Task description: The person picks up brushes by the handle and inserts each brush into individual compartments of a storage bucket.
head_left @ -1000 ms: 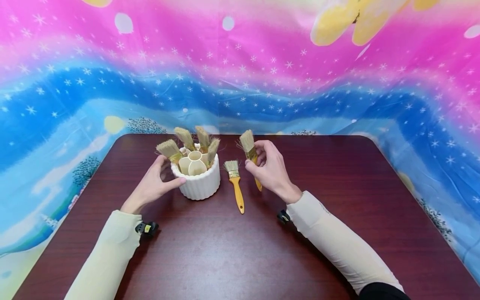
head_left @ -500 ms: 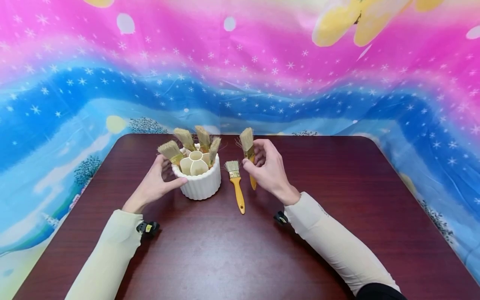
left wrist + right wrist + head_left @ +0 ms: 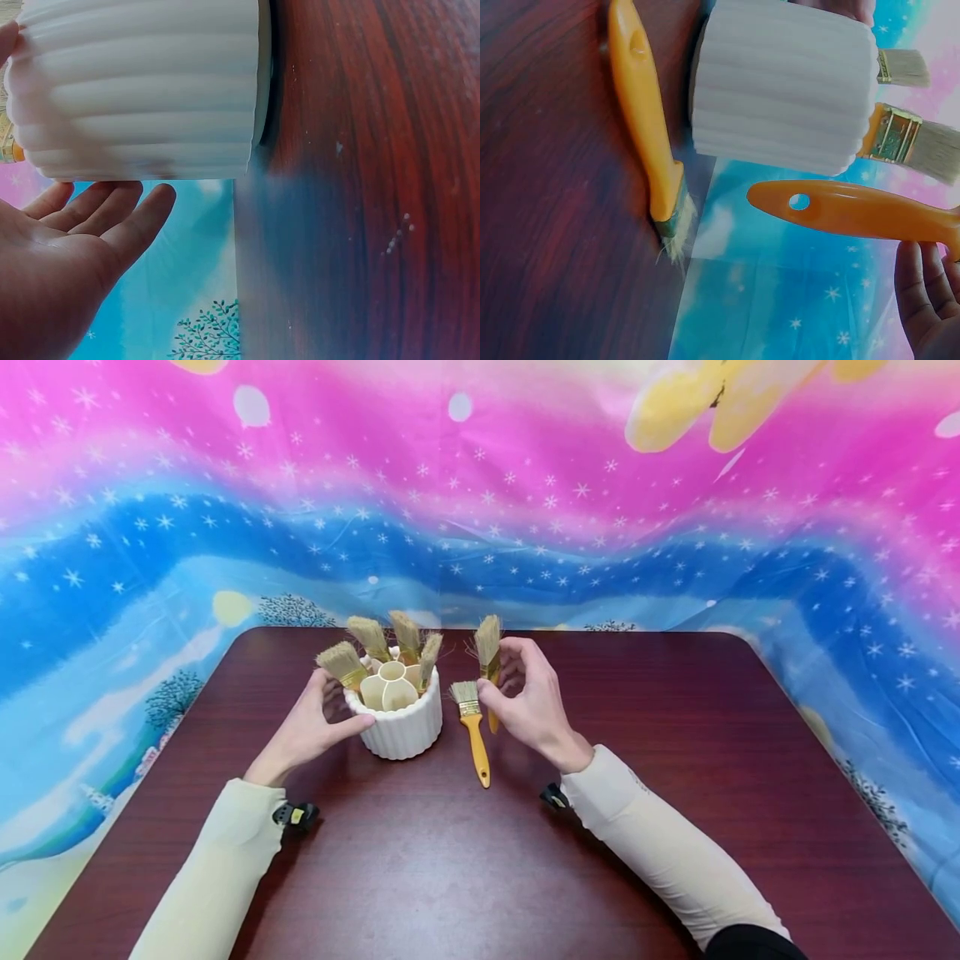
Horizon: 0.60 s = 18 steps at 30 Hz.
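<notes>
A white fluted pot (image 3: 402, 733) with a flower-shaped divider (image 3: 392, 672) stands left of the table's middle; several paintbrushes (image 3: 367, 635) are in it, bristles up. My left hand (image 3: 298, 735) holds its left side, thumb at the front of the rim, fingertips against the wall (image 3: 142, 97) in the left wrist view. To the right of the pot, my right hand (image 3: 531, 706) pinches another paintbrush (image 3: 488, 643) near its ferrule, bristles up. Its orange handle (image 3: 847, 210) hangs free in the right wrist view. One more paintbrush (image 3: 475, 743) lies between pot and right hand.
The dark red wooden table (image 3: 465, 877) has rounded far corners. Behind and beside it hangs a pink and blue printed cloth (image 3: 525, 493). A black wrist-worn device (image 3: 296, 816) sits at the left cuff, and another (image 3: 555, 796) at the right.
My right hand has moved a little left with its paintbrush, closer to the pot and the lying brush. The left hand has stayed at the pot.
</notes>
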Tool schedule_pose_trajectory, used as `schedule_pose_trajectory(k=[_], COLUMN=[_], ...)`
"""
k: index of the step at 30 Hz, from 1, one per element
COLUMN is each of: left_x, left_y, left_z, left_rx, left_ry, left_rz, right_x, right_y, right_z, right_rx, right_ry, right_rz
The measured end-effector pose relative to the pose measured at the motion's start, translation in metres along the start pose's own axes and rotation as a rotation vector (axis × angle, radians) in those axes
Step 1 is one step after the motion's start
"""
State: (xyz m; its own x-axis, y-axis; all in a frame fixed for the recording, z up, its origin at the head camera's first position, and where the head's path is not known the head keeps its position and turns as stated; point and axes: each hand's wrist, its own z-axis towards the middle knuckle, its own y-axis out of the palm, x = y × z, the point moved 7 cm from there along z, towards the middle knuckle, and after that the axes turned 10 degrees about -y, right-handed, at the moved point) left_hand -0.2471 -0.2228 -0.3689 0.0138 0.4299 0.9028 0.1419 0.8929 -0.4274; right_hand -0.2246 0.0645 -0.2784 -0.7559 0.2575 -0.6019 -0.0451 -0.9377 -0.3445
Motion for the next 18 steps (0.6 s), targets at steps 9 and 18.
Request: schedule_pose_trajectory(k=[9,18], left_x=[-0.001,0.001], left_y=[0.001,0.002], left_z=[0.002,0.001], left_rx=[0.003,-0.017], left_ry=[0.051,0.072], left_rz=[0.011,0.011], right_x=[-0.015,-0.025], right_y=[0.002,0.003], right_z=[0.004,0.005], right_rx=[0.024,0.052], right_ry=[-0.059,-0.086], right_rz=[0.048,0.066])
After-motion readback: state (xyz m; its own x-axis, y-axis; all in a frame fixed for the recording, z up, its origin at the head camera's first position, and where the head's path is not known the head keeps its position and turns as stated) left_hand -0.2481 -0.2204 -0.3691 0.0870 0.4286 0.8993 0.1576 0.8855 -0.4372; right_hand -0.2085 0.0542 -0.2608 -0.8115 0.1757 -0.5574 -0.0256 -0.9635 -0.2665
